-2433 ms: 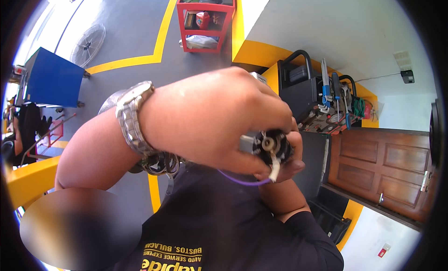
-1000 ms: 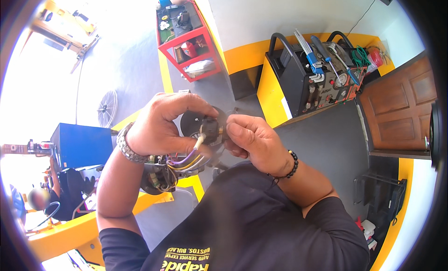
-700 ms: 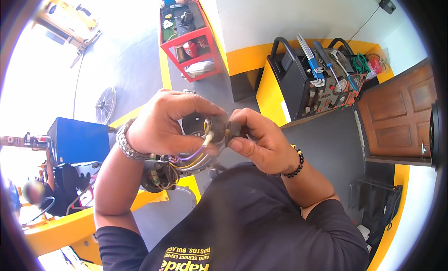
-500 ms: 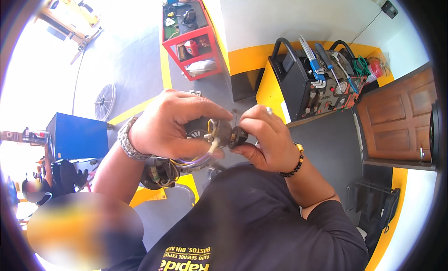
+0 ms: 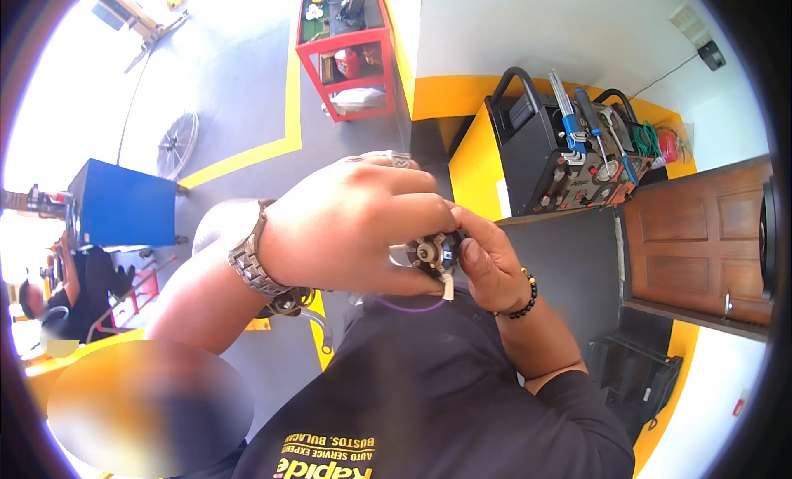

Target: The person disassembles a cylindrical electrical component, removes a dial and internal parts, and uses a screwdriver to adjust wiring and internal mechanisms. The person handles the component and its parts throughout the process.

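Note:
Between my hands is a small round metal part [image 5: 426, 253] with a dark rim, its face with a central hub turned up towards me. My left hand [image 5: 355, 219] closes over it from the left, thumb below and fingers above. From the right, my right hand [image 5: 488, 264] grips its edge with thumb and fingers. A white connector [image 5: 448, 287] hangs at the lower side. Below that loops a thin purple wire [image 5: 412, 309]. Under my left wrist a dark assembly with wires [image 5: 295, 301] shows in part; my forearm hides the rest.
At the right, a yellow and black machine [image 5: 569, 149] carries screwdrivers and hex keys. A red tool cart [image 5: 342, 46] stands at the far middle. A blue cabinet [image 5: 128, 202] is on the left, with a person [image 5: 74, 289] beside it. A wooden door [image 5: 701, 231] is on the right.
Both hands have moved right. The round part has turned so its hub face shows, and my left hand now covers more of it. The dark assembly has become mostly hidden under my wrist.

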Action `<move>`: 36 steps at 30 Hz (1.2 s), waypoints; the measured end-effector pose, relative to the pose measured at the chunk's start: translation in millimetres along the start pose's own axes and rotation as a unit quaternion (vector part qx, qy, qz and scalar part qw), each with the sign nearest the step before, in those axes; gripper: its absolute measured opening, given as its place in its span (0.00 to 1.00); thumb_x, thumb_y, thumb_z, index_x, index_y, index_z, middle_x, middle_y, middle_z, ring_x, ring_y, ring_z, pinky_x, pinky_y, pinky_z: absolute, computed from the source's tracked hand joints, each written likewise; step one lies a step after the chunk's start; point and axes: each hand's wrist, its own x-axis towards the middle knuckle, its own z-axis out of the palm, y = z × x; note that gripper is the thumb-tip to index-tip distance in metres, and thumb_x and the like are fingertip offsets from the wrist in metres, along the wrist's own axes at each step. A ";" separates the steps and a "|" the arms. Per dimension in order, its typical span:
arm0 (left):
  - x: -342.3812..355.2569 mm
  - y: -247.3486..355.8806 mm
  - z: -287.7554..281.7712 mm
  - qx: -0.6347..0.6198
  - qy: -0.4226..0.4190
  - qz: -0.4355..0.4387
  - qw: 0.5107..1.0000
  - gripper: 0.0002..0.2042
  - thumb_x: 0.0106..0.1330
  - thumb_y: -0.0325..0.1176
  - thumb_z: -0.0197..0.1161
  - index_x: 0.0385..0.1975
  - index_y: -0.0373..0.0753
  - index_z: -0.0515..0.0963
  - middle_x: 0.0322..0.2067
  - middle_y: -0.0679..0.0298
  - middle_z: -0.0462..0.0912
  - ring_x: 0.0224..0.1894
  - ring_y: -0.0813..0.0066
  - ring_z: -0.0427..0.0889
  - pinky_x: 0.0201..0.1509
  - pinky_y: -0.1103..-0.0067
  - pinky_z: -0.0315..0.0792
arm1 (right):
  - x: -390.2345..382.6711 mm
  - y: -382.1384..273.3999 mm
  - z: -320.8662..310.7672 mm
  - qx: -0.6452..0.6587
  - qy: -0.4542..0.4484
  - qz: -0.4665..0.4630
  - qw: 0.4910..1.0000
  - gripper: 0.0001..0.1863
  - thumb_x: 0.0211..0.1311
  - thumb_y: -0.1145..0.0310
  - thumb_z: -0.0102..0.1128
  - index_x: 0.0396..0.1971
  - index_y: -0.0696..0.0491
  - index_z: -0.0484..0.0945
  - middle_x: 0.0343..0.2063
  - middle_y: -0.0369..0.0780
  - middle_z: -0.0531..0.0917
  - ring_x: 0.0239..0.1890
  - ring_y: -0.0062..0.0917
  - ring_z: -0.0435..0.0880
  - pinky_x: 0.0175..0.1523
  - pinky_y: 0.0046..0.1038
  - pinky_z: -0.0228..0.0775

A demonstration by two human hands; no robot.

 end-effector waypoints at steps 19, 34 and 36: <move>-5.8 -2.2 -1.5 -0.042 -0.002 -0.014 0.999 0.23 0.41 0.35 0.81 0.39 0.36 0.83 0.32 0.61 0.82 0.32 0.60 0.84 0.39 0.70 0.78 | -1.0 8.3 19.6 0.239 -0.038 0.190 0.951 0.44 0.76 0.33 0.43 0.68 0.62 0.67 0.59 0.43 0.80 0.61 0.25 0.79 0.67 0.28 0.69; -4.6 -8.0 0.1 -0.050 -0.041 0.035 0.997 0.21 0.43 0.35 0.81 0.36 0.31 0.84 0.26 0.62 0.80 0.25 0.67 0.81 0.33 0.73 0.74 | -17.7 43.7 35.2 0.447 -0.055 0.272 0.850 0.34 0.83 0.41 0.36 0.53 0.58 0.78 0.43 0.36 0.83 0.43 0.17 0.80 0.48 0.24 0.72; -4.6 -5.9 -0.1 -0.045 -0.037 0.036 0.998 0.20 0.44 0.35 0.81 0.36 0.31 0.84 0.26 0.62 0.80 0.25 0.67 0.81 0.33 0.73 0.74 | -15.4 42.3 34.3 0.464 -0.056 0.295 0.834 0.33 0.83 0.41 0.36 0.49 0.57 0.79 0.37 0.34 0.83 0.36 0.16 0.78 0.41 0.22 0.70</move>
